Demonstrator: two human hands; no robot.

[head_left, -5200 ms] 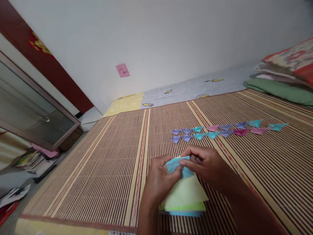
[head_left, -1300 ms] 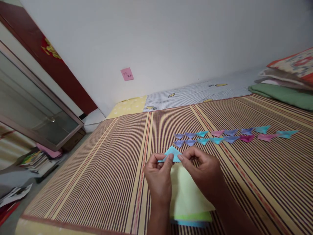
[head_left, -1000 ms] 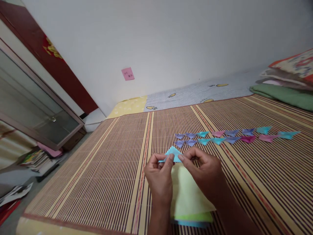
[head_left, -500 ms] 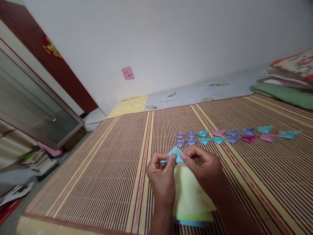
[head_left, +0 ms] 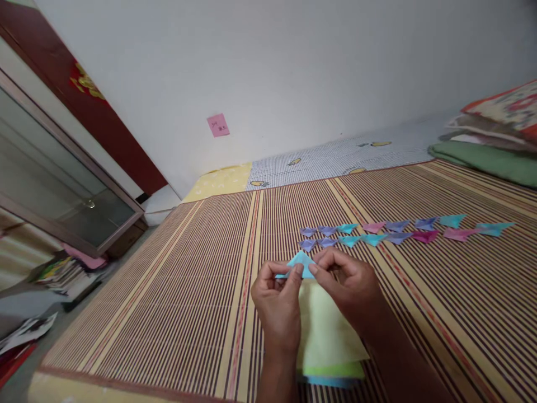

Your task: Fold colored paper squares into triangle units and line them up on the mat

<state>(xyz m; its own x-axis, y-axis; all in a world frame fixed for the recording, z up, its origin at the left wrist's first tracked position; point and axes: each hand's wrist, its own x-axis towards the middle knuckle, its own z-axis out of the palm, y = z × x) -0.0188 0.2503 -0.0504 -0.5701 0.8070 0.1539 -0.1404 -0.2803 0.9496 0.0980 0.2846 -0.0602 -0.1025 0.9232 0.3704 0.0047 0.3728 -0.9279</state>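
Note:
A light blue piece of folded paper, its top a pointed triangle, is held up between both hands. My left hand pinches its left part, the thumb lying across the front. On the other side, my right hand grips the right corner between thumb and fingers. Below them a stack of square paper lies on the mat, pale yellow on top with green and blue edges showing underneath. Just beyond the hands stand two rows of small folded paper boats in purple, blue, pink and magenta.
The striped bamboo mat covers the bed. Folded bedding is piled at the far right. A pink note is stuck on the white wall. To the left are a glass-panelled door and stacked books beyond the bed edge.
Both hands keep nearly the same hold on the blue paper. The view has shifted very slightly; nothing else has visibly moved.

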